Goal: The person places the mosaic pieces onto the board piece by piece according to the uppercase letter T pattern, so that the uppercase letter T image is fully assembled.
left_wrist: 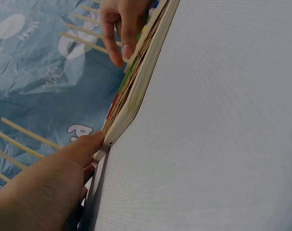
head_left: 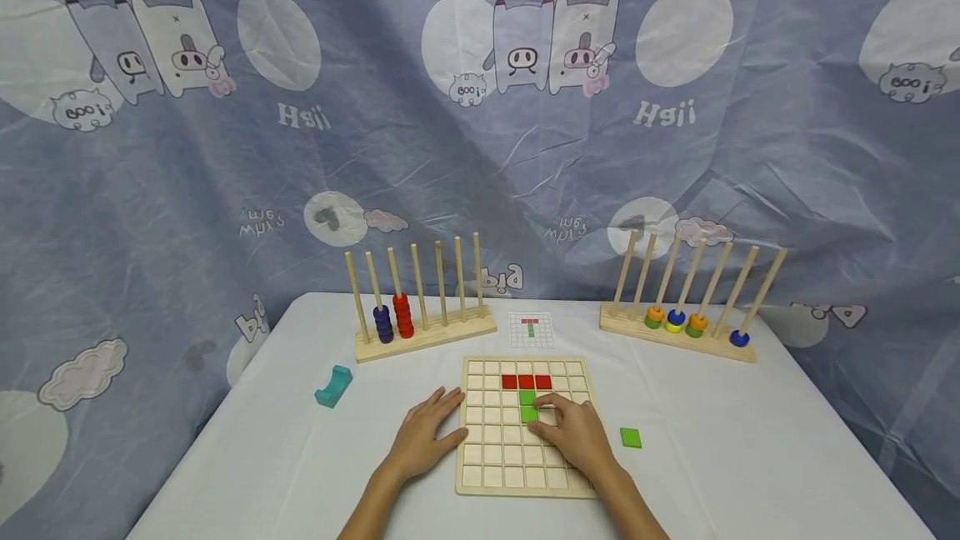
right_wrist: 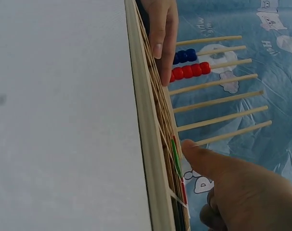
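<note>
A square wooden grid board (head_left: 491, 477) lies on the table. Three red tiles (head_left: 526, 382) form a row in it, with two green tiles (head_left: 527, 397) in a column below the middle one. My left hand (head_left: 423, 436) rests at the board's left edge, fingers spread, fingertips on the rim. Over the board, my right hand (head_left: 577, 436) has thumb and index finger bent at the right side of the lower green tile (head_left: 528, 415). In the left wrist view, a gap shows between the fingertips of the right hand (left_wrist: 124, 24), with no tile between them.
A loose green tile (head_left: 631, 437) lies right of the board. Behind stand two wooden peg racks, the left (head_left: 427, 336) with blue and red beads, the right (head_left: 678, 340) with mixed ones. A pattern card (head_left: 531, 330) lies between them; a teal curved block (head_left: 334, 386) sits left.
</note>
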A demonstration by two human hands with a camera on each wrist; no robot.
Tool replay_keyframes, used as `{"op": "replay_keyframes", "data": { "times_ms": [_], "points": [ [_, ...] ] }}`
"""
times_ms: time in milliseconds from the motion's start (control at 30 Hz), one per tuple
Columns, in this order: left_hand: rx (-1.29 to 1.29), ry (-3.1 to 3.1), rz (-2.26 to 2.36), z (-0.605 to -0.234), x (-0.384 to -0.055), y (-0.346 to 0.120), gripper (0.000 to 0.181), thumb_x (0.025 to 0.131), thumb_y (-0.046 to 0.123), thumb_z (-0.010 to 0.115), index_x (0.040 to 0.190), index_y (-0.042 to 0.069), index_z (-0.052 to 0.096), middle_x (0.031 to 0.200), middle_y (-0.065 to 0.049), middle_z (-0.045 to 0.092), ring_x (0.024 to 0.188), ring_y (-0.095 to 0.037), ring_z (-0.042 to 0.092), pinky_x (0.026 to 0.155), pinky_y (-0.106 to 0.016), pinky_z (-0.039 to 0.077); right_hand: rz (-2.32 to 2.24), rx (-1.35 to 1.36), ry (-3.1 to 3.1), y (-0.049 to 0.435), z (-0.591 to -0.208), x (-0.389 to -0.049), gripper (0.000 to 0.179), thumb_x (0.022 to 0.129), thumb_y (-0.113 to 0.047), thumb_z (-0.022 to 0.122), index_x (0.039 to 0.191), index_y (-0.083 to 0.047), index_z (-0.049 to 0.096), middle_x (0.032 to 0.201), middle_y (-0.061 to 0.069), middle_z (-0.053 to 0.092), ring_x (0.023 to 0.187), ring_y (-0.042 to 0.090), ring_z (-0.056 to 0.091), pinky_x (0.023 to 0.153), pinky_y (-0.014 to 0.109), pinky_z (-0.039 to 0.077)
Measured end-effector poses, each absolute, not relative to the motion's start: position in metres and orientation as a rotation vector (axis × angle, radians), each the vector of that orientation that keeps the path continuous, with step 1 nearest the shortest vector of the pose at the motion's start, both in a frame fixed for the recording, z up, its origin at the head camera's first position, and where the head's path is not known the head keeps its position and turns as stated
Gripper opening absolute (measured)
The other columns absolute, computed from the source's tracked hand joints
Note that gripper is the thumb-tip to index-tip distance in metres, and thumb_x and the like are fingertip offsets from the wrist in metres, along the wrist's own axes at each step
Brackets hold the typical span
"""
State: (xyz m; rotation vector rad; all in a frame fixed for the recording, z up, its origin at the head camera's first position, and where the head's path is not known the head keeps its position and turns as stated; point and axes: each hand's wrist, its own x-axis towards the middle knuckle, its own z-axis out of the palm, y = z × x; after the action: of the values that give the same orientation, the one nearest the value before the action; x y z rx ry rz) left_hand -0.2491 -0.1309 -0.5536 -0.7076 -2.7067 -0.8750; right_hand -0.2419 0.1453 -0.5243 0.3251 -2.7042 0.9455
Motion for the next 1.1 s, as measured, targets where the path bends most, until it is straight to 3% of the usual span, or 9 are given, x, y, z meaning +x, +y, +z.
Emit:
{"op": "replay_keyframes", "data": {
  "times_ms": [167,267,367,500,767,1100],
  "points": [
    [-0.710,-2.711,-0.875,-0.554,-0.249,-0.130,0.059,0.088,0.044,0.056,0.137,0.011,0.046,0.140,-0.002,0.043,0.132,-0.029,0.032,0.101,-0.053,0.027,0.907,0.368,-2.684,0.151,-0.516,-0.236,0.034,0.069,-0.035,0.079,0.098,-0.022,0.069,0.044,-0.012,0.031,0.044,0.005,0.022,0.063,0.030,0.030],
    [-0.712,-2.713,-0.882,-0.553,-0.250,-0.130,0.059,0.088,0.044,0.057,0.137,0.012,0.046,0.141,-0.002,0.043,0.132,-0.029,0.032,0.101,-0.053,0.027,0.886,0.368,-2.685,0.160,-0.514,-0.234,0.034,0.069,-0.036,0.079,0.099,-0.023,0.068,0.045,-0.013,0.031,0.044,0.005,0.023,0.073,0.036,0.038],
    [-0.714,-2.713,-0.884,-0.552,-0.249,-0.129,0.059,0.088,0.043,0.057,0.137,0.011,0.046,0.141,-0.002,0.043,0.132,-0.029,0.032,0.101,-0.053,0.027,0.893,0.346,-2.707,0.172,-0.514,-0.231,0.035,0.070,-0.036,0.078,0.101,-0.023,0.068,0.045,-0.012,0.033,0.044,0.005,0.025,0.075,0.039,0.038],
    [-0.708,-2.714,-0.877,-0.552,-0.249,-0.129,0.059,0.088,0.044,0.057,0.136,0.011,0.046,0.140,-0.002,0.044,0.131,-0.029,0.033,0.101,-0.053,0.027,0.886,0.290,-2.744,0.192,-0.513,-0.227,0.037,0.071,-0.037,0.077,0.103,-0.021,0.068,0.047,-0.010,0.035,0.044,0.007,0.026,0.063,0.032,0.031],
    [-0.700,-2.711,-0.875,-0.553,-0.248,-0.130,0.060,0.088,0.045,0.056,0.136,0.011,0.047,0.140,-0.003,0.044,0.131,-0.030,0.033,0.101,-0.054,0.028,0.811,0.204,-2.744,0.238,-0.515,-0.216,0.039,0.071,-0.037,0.077,0.104,-0.018,0.068,0.049,-0.010,0.034,0.042,0.006,0.027,0.063,0.031,0.033],
    [-0.704,-2.712,-0.877,-0.553,-0.248,-0.130,0.059,0.088,0.044,0.056,0.136,0.011,0.047,0.140,-0.003,0.044,0.131,-0.031,0.033,0.100,-0.054,0.028,0.822,0.105,-2.722,0.273,-0.518,-0.204,0.038,0.070,-0.029,0.079,0.104,-0.017,0.068,0.051,-0.008,0.035,0.042,0.005,0.026,0.042,0.022,0.027]
  ]
}}
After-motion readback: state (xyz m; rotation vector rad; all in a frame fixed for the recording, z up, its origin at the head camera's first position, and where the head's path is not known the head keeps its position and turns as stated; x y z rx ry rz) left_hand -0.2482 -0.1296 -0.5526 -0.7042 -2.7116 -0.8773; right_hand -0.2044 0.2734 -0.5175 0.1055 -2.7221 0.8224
